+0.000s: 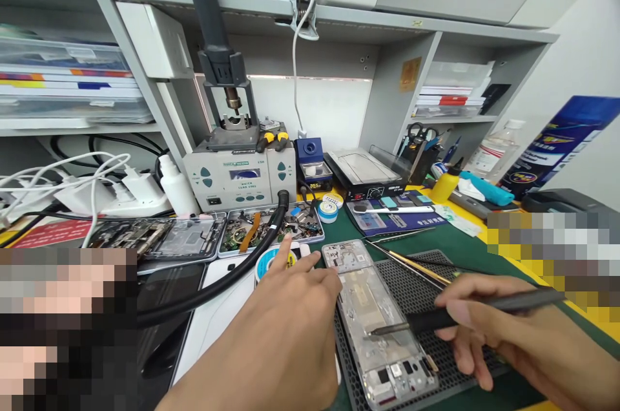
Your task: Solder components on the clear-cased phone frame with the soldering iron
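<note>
An opened phone frame (pixel 372 320) lies lengthwise on a black ribbed mat (pixel 411 288), its inner parts exposed. My left hand (pixel 285 314) rests beside the frame's left edge, fingers curled against it and the index finger stretched out toward a solder spool (pixel 271 259). My right hand (pixel 489 327) is closed on a black tool (pixel 465 314) whose thin metal tip touches the middle of the frame. Slim tweezers (pixel 411 262) lie on the mat behind the frame.
A hot-air rework station (pixel 239 172) stands behind, its black hose (pixel 232 269) curving across the bench to the left. Parts trays (pixel 271 227), a disassembled phone (pixel 155 236), a heating plate (pixel 363 175), a yellow bottle (pixel 445 181) and white cables (pixel 72 185) crowd the back.
</note>
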The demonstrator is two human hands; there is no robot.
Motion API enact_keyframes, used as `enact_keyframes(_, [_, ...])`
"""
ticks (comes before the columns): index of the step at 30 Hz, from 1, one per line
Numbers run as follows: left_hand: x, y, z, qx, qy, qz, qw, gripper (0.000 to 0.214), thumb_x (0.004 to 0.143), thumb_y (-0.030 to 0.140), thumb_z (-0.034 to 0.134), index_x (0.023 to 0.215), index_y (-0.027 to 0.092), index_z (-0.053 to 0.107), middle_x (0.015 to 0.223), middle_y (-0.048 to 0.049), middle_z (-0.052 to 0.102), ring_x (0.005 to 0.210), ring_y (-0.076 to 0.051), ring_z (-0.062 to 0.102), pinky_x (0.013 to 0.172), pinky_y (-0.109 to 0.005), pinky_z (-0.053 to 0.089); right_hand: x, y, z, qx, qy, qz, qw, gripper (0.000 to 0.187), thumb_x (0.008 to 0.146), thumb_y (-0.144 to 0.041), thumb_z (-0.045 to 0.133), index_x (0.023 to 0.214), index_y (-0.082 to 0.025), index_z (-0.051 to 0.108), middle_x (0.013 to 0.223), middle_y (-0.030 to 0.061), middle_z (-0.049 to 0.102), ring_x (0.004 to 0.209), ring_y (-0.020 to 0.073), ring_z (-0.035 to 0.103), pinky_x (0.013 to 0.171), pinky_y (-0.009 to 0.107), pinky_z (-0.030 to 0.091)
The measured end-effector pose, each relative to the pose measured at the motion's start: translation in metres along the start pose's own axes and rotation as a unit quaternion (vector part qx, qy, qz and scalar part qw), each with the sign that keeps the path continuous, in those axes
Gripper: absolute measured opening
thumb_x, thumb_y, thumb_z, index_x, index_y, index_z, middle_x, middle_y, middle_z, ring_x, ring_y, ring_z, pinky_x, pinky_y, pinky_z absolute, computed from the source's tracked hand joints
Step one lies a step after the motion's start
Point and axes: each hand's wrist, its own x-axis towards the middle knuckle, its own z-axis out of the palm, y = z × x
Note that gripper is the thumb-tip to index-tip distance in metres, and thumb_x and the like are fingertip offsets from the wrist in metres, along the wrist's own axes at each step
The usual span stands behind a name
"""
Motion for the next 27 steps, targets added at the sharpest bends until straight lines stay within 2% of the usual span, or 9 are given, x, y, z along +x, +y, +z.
enact_keyframes(2, [0.000, 0.001, -0.001, -0.001, 0.000, 0.000, 1.000, 0.024, 0.092, 0.014, 0.051, 0.103, 0.023, 0.071, 0.106, -0.0061, 0.078, 0.117, -0.030, 0.071, 0.134, -0.066, 0.015, 0.007, -0.005, 0.003, 0.054, -0.027, 0.044, 0.997, 0.045, 0.073, -0.060, 0.097, 0.082, -0.019, 0.080, 0.063, 0.0076, 0.079, 0.050, 0.0189, 0.071, 0.043, 0.022, 0.057])
enact_keyframes(4, [0.000, 0.001, -0.001, -0.001, 0.001, -0.001, 1.000, 0.023, 0.092, 0.014, 0.051, 0.100, 0.024, 0.070, 0.103, -0.0053, 0.078, 0.115, -0.030, 0.072, 0.133, -0.065, 0.018, 0.012, -0.005, 0.004, 0.070, -0.038, 0.060, 0.995, 0.040, 0.075, -0.053, 0.097, 0.084, -0.018, 0.080, 0.072, 0.0091, 0.082, 0.053, 0.0198, 0.073, 0.042, 0.022, 0.058])
enact_keyframes(9, [0.001, -0.002, 0.000, -0.001, 0.007, -0.005, 1.000, 0.021, 0.090, 0.014, 0.054, 0.095, 0.025, 0.071, 0.098, -0.0048, 0.078, 0.116, -0.030, 0.072, 0.133, -0.059, 0.025, 0.015, 0.000, 0.005, 0.055, -0.040, 0.058, 0.996, 0.038, 0.078, -0.050, 0.097, 0.084, -0.016, 0.082, 0.076, 0.0095, 0.082, 0.053, 0.0186, 0.073, 0.042, 0.022, 0.060])
enact_keyframes(16, [0.000, 0.001, -0.001, 0.002, 0.007, -0.005, 1.000, 0.020, 0.093, 0.015, 0.051, 0.094, 0.023, 0.069, 0.096, -0.0059, 0.077, 0.113, -0.030, 0.072, 0.134, -0.066, 0.013, 0.015, -0.002, 0.002, 0.059, -0.050, 0.057, 0.995, 0.038, 0.076, -0.047, 0.099, 0.090, -0.016, 0.083, 0.077, 0.0076, 0.082, 0.059, 0.0185, 0.075, 0.048, 0.022, 0.062])
enact_keyframes(22, [0.000, 0.000, -0.001, -0.001, 0.012, -0.007, 1.000, 0.019, 0.092, 0.015, 0.052, 0.093, 0.023, 0.069, 0.097, -0.0056, 0.077, 0.110, -0.029, 0.071, 0.135, -0.064, 0.012, 0.016, 0.000, -0.005, 0.034, -0.056, 0.070, 0.995, 0.037, 0.078, -0.046, 0.097, 0.095, -0.017, 0.080, 0.068, 0.0068, 0.081, 0.060, 0.0195, 0.074, 0.056, 0.025, 0.062])
enact_keyframes(27, [-0.001, -0.003, 0.002, 0.001, 0.012, -0.005, 1.000, 0.020, 0.091, 0.016, 0.053, 0.097, 0.025, 0.070, 0.100, -0.0046, 0.077, 0.116, -0.029, 0.070, 0.134, -0.063, 0.016, 0.011, 0.005, -0.007, 0.003, -0.057, 0.037, 0.998, 0.037, 0.081, -0.049, 0.094, 0.093, -0.018, 0.078, 0.071, 0.0080, 0.082, 0.061, 0.0218, 0.076, 0.061, 0.029, 0.063])
